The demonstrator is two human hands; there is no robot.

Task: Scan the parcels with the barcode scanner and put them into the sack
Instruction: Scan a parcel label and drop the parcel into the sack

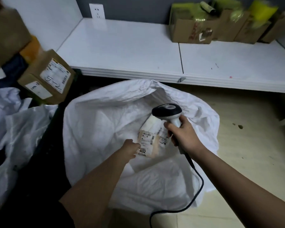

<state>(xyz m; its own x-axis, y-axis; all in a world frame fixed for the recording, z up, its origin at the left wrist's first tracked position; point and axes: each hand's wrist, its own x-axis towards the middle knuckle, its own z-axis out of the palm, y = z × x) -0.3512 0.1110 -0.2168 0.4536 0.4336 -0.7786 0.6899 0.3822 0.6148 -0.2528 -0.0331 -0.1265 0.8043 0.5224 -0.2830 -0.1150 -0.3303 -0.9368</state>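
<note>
A large white sack (105, 125) lies open on the floor below me. Over its mouth my left hand (130, 148) grips the near edge of a small tan parcel (149, 140) with white labels, one reading 4032. My right hand (181, 130) holds a barcode scanner (169, 112) by its white handle, its black head hanging just above the parcel. The scanner's black cable (197, 176) runs down across the sack to the floor. Another cardboard parcel (46, 78) with labels and the handwriting "5-2" sits at the left.
A low white shelf (130, 51) runs along the wall behind the sack, with several cardboard boxes (192, 28) holding yellow-green packages at its right end. A big brown box (7, 35) stands top left. More white bags (18, 129) lie at the left. Beige floor (245, 145) at the right.
</note>
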